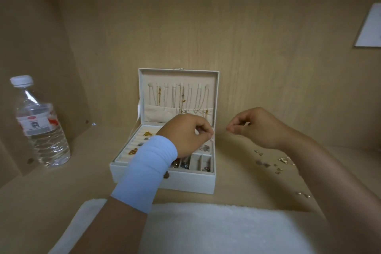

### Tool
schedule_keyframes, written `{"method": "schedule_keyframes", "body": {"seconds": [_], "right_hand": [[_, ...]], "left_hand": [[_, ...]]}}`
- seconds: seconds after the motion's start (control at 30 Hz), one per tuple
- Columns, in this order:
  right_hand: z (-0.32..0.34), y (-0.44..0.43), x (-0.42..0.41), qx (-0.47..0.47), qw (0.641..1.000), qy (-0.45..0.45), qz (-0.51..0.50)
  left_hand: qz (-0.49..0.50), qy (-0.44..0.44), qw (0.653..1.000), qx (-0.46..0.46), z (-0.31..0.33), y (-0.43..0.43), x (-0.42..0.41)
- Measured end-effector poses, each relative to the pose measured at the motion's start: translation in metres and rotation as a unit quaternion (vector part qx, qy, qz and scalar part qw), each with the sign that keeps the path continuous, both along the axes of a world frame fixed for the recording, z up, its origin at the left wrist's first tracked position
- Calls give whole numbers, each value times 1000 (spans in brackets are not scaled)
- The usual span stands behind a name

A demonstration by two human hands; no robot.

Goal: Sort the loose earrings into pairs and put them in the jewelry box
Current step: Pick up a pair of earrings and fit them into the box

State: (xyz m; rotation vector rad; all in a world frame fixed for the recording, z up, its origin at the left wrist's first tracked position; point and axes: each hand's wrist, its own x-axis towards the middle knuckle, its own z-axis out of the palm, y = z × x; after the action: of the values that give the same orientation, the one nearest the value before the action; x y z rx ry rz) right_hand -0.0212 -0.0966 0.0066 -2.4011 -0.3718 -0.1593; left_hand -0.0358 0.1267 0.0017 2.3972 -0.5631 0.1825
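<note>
A white jewelry box (185,181) stands open in the middle, its lid upright with necklaces hanging inside. Its tray holds amber and silver pieces in slots and small compartments. My left hand (185,134), with a pale blue wristband, hovers over the tray's right side, fingers pinched together; a tiny item may be between them, too small to tell. My right hand (253,126) floats just right of the box, fingertips pinched, with nothing visible in them. Several loose earrings (282,161) lie scattered on the wooden surface at right, under my right forearm.
A clear water bottle (39,123) stands at the left by the side wall. A white fluffy cloth (206,229) covers the near edge. A white sheet (371,27) is on the back wall at upper right. Wooden walls enclose the back and left.
</note>
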Motion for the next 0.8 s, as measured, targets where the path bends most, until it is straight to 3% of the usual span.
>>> {"method": "schedule_keyframes", "body": {"seconds": [0.23, 0.43, 0.8], "right_hand": [[-28, -79, 12, -104, 989, 63, -85], [-48, -87, 22, -109, 982, 114, -105], [-60, -85, 32, -138, 977, 118, -109]], "left_hand": [[-49, 60, 993, 90, -3, -96, 25], [-27, 100, 977, 184, -35, -155, 54], [-13, 106, 979, 174, -53, -168, 62]]}}
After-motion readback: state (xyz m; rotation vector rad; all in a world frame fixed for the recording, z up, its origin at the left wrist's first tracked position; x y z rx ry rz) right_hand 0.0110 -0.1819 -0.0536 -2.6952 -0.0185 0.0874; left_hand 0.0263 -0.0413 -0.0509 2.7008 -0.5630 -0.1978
